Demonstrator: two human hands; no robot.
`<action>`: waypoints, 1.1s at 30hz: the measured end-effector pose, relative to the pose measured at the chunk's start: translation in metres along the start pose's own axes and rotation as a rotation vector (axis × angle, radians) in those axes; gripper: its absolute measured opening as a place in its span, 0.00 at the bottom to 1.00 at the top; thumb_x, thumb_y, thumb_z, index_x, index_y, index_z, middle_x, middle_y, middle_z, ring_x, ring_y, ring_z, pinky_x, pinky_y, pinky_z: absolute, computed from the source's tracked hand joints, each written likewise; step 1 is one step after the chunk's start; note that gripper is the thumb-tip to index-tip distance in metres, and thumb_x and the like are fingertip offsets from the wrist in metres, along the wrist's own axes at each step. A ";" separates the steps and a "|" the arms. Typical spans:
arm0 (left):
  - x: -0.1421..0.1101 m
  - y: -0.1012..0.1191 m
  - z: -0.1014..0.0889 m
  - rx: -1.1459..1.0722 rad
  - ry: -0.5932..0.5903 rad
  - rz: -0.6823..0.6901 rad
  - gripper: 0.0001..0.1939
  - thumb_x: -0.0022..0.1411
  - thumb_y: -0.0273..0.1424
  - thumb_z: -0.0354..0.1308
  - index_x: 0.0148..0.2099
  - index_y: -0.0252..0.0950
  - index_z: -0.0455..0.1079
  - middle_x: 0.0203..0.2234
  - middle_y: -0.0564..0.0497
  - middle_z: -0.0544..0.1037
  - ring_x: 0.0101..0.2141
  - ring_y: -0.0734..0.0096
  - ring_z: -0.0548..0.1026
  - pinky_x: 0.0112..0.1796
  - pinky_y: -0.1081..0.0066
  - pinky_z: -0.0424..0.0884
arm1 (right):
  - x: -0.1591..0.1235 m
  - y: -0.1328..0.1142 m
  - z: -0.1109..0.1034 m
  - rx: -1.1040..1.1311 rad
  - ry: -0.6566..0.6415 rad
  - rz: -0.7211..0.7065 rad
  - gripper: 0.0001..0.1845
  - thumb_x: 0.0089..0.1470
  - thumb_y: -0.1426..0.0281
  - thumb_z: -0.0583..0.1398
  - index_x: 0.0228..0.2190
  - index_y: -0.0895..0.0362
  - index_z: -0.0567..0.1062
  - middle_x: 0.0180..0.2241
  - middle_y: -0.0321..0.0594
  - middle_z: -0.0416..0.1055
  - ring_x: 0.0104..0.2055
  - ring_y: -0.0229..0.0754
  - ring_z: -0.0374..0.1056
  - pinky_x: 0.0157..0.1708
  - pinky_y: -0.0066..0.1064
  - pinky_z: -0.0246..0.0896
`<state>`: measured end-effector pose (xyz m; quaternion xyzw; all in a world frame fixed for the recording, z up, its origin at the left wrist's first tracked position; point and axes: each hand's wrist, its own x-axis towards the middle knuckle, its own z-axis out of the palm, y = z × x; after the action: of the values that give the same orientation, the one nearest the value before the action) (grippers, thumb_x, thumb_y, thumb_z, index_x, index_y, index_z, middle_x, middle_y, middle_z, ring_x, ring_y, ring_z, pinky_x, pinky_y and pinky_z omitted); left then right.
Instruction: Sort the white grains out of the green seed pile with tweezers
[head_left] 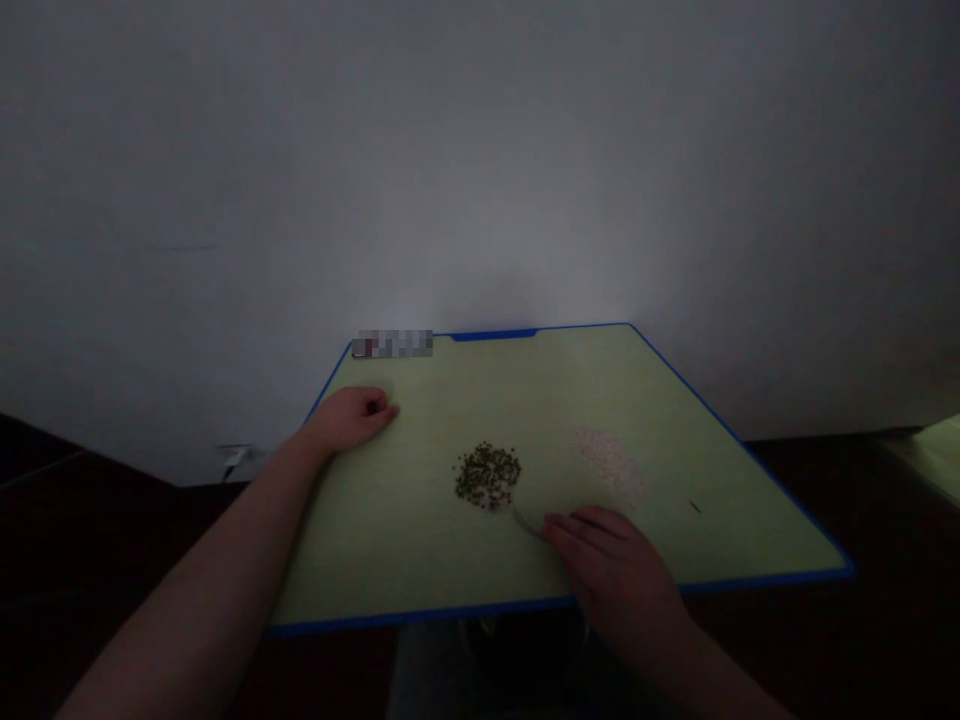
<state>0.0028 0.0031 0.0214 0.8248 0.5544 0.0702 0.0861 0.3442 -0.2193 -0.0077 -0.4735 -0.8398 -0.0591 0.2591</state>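
Note:
A small pile of dark green beans [487,476], with some white grains mixed in, lies near the middle of a light green table with a blue rim [420,615]. A patch of white grains [609,462] lies to its right. My right hand [611,570] rests near the front edge, fingers closed on a thin metal tool [527,520], perhaps tweezers, whose tip reaches the bean pile. My left hand [354,418] lies at the table's left edge, fingers curled in a loose fist, with nothing visible in it.
A white wall [480,160] stands right behind the table. The floor around is dark. A single dark speck [695,507] lies on the right part of the table. A second green surface [934,455] shows at the far right.

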 end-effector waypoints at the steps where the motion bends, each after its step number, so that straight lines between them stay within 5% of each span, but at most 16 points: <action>1: 0.000 -0.001 0.001 0.001 -0.001 0.002 0.21 0.59 0.49 0.47 0.24 0.39 0.60 0.18 0.53 0.67 0.23 0.71 0.65 0.27 0.69 0.57 | 0.001 -0.001 0.000 -0.003 0.001 0.008 0.21 0.53 0.81 0.54 0.44 0.56 0.78 0.42 0.40 0.80 0.42 0.43 0.75 0.45 0.37 0.70; 10: 0.004 -0.011 0.010 0.019 -0.004 0.000 0.21 0.59 0.49 0.47 0.25 0.38 0.63 0.19 0.53 0.68 0.23 0.71 0.65 0.27 0.69 0.56 | 0.016 0.018 0.000 -0.006 -0.025 0.048 0.22 0.55 0.80 0.51 0.44 0.57 0.79 0.39 0.43 0.80 0.39 0.44 0.75 0.44 0.40 0.71; 33: 0.007 -0.008 0.014 0.011 -0.026 -0.048 0.20 0.57 0.48 0.49 0.24 0.38 0.63 0.19 0.53 0.68 0.23 0.72 0.65 0.28 0.70 0.57 | 0.017 0.014 0.005 0.064 -0.033 -0.031 0.19 0.57 0.79 0.51 0.43 0.57 0.78 0.40 0.42 0.81 0.40 0.42 0.75 0.45 0.36 0.71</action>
<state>0.0009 0.0112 0.0063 0.8125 0.5733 0.0541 0.0904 0.3468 -0.1972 -0.0058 -0.4529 -0.8525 -0.0285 0.2594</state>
